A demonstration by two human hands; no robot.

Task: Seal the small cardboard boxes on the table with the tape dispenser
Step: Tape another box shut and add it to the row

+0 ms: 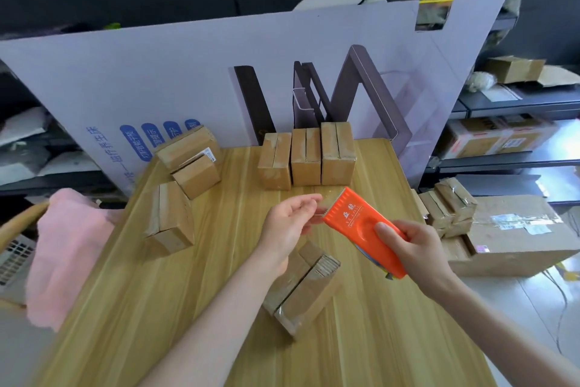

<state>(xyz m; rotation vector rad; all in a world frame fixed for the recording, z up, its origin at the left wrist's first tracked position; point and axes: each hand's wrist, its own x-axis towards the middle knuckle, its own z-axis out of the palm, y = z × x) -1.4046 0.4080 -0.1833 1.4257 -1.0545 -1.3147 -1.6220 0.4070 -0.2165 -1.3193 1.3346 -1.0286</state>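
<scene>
Right hand point(411, 248): grips the rear of the orange dispenser point(361, 226), thumb on top, holding it tilted in the air above the table point(219, 308).
Left hand point(288, 223): thumb and fingertips pinch the tape end point(319, 213) at the dispenser's front edge.
Box below point(307, 289): lies skewed on the table just under both hands, flaps meeting at a seam, clear tape glinting on its near end.
Left box point(171, 220): stands alone near the table's left edge, well apart from the hands.
Stacked pair point(191, 157): two boxes at the far left corner, one leaning on the other.
Back row point(306, 157): three boxes side by side, touching, against the printed sheet point(188, 73) at the far edge.
Beside the table: a pink cloth point(62, 248) to the left; to the right a big carton point(514, 239) with taped boxes point(448, 208) piled against it.
</scene>
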